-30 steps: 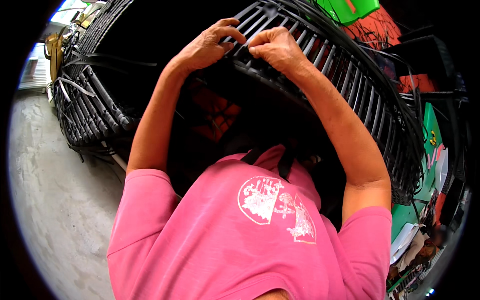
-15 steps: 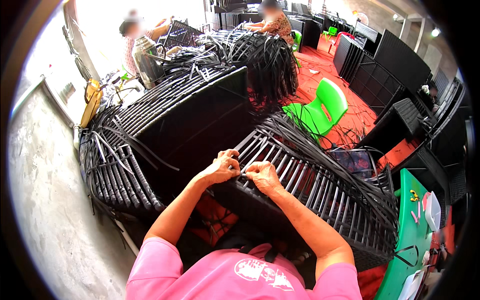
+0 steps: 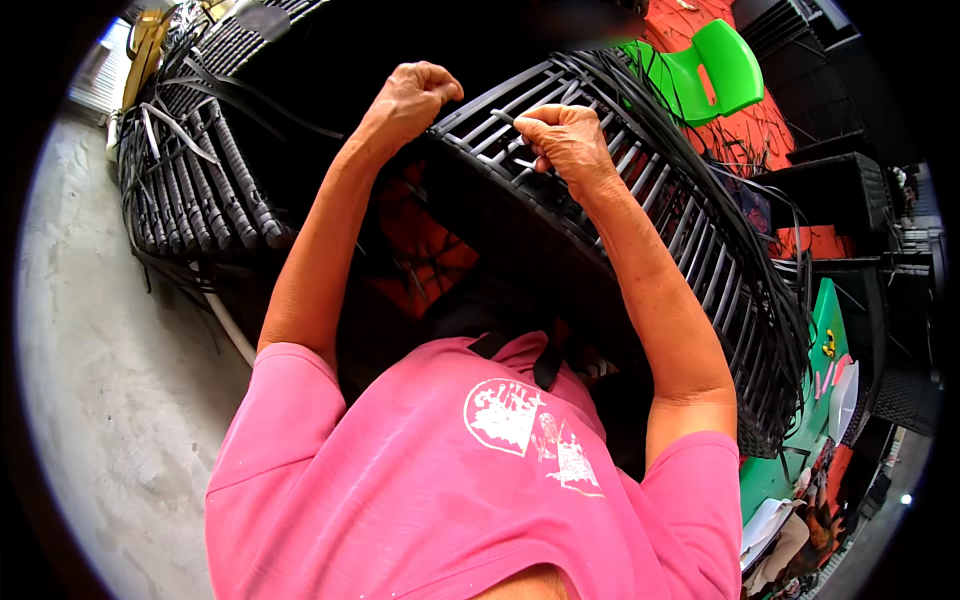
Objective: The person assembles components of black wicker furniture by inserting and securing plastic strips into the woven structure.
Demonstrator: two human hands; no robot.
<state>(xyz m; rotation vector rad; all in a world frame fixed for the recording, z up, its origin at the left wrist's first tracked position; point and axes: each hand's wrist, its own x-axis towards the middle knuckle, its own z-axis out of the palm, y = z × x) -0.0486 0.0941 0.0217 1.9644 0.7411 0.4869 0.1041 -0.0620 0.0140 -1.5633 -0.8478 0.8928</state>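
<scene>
In front of me stands a black woven furniture frame [image 3: 715, 272] with a row of spaced dark grey strips across its top. Above its near left part, my right hand [image 3: 570, 148] has thumb and forefinger pinched at the end of a plastic strip [image 3: 502, 117]. My left hand [image 3: 413, 98] is raised beside the frame's left corner, apart from the right hand. Its fingers are curled closed, and whatever they hold is lost against the black behind. Long loose black strips [image 3: 690, 165] lie along the frame's far side.
On the left stand stacked dark wrapped panels [image 3: 215, 190] beside a grey concrete wall [image 3: 95, 330]. A green plastic chair [image 3: 715, 75] stands beyond the frame on a red floor covering [image 3: 765, 140]. A green table [image 3: 828, 320] at the right carries small tools.
My hands, close together on the frame's near left corner before, are now lifted and farther apart. The view has tilted down, bringing more of my pink shirt into sight.
</scene>
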